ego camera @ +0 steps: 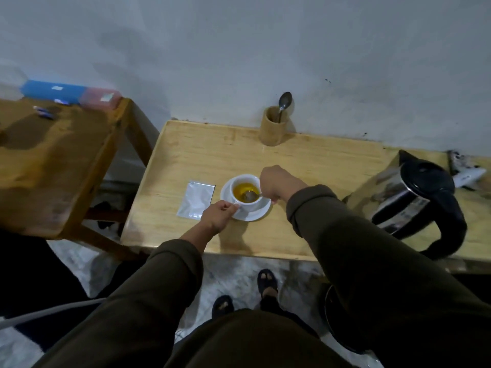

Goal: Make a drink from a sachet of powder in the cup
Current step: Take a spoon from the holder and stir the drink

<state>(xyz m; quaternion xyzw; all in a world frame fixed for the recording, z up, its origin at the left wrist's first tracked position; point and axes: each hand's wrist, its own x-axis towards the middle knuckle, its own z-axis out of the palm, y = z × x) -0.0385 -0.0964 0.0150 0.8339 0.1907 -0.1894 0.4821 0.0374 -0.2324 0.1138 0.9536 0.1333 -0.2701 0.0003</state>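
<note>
A white cup [248,205] holding yellow liquid stands on a white saucer [259,212] in the middle of the light wooden table [202,155]. My left hand [216,216] pinches the cup's handle at its near left side. My right hand [279,183] is closed on a metal spoon [249,195] whose bowl dips into the yellow liquid. A silver sachet [196,200] lies flat on the table just left of the saucer, with its top edge torn.
A steel kettle [414,203] with a black lid and handle stands at the right of the table. A bamboo holder [275,127] with another spoon sits by the wall. A darker wooden table [53,155] with blue and pink boxes stands to the left.
</note>
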